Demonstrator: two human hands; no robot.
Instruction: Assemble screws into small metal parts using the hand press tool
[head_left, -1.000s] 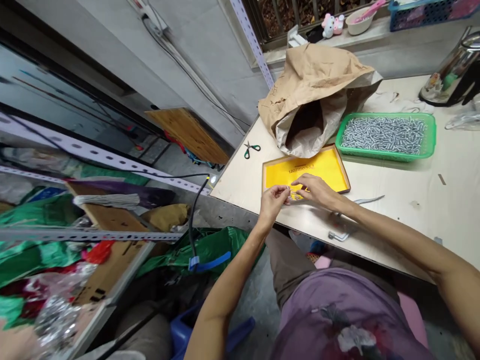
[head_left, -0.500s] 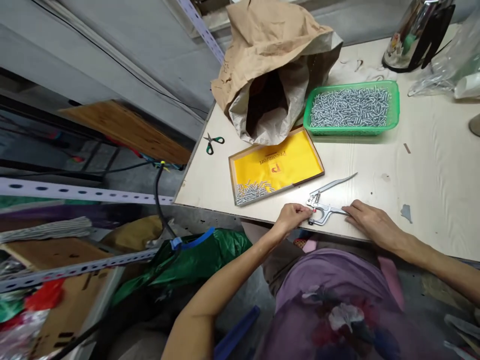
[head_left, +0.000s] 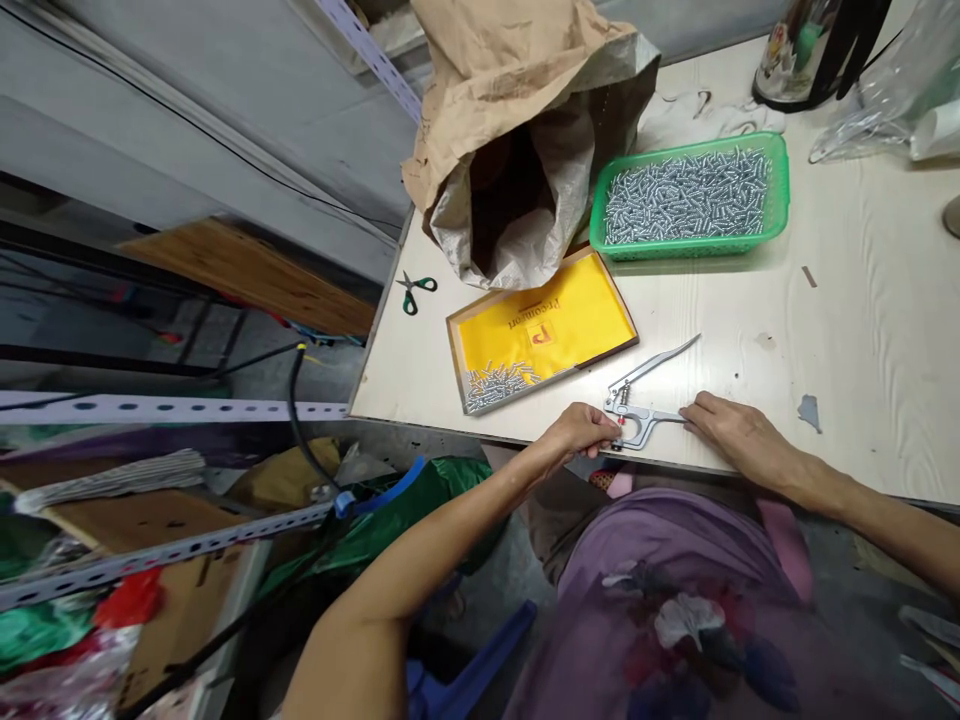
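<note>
Near the table's front edge lie grey snap fastener pliers [head_left: 637, 425] with a spring, their upper handle swung wide from the lower one. My right hand [head_left: 724, 430] grips the end of the lower handle. At the jaw, my left hand [head_left: 586, 430] is closed in a pinch; whatever is between its fingertips is too small to make out. A bit of red shows at the jaw beside these fingers. Just beyond my left hand is a shallow tray [head_left: 551, 385] lined with yellow, with small silvery metal pieces [head_left: 495, 385] heaped in its near left corner.
A green basket [head_left: 780, 205] full of similar metal pieces [head_left: 686, 195] stands farther back. Left of it, a brown paper sack [head_left: 517, 60] gapes open. Scissors [head_left: 415, 290] lie by the table's left edge. A kettle [head_left: 806, 55] and clear plastic bag [head_left: 870, 110] are at the back right.
The camera view has shifted slightly, so the table's things appear a little higher and to the left. Both hands keep nearly the same places on the pliers, whose handles stay apart.
</note>
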